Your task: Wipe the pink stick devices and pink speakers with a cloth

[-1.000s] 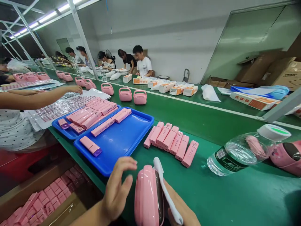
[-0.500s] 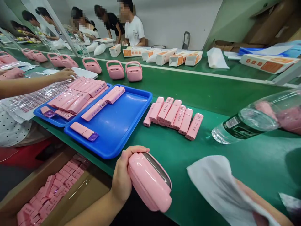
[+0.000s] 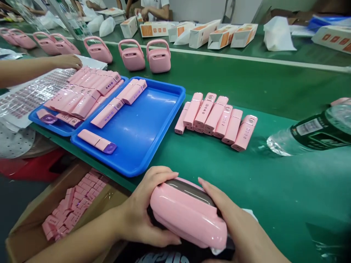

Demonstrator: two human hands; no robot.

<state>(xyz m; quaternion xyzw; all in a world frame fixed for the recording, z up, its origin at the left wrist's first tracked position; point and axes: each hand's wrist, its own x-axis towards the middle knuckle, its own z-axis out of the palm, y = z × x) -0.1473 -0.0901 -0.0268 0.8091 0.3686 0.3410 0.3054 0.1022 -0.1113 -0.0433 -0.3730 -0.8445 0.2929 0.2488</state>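
Head view, two hands (image 3: 148, 213) around one device (image 3: 189, 213)

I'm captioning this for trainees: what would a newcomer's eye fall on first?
Probably the pink case at bottom centre, gripped by the left hand, with the right hand at its other end. Then two blue trays beyond it, the left one heaped with pink sticks. More lie right of the trays, on the green table.

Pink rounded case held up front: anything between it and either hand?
Left hand: nothing visible, it grips the pink rounded case directly. Right hand: white material shows beyond its outer edge and at the case's lower right end, so some may lie between; that contact is hidden.
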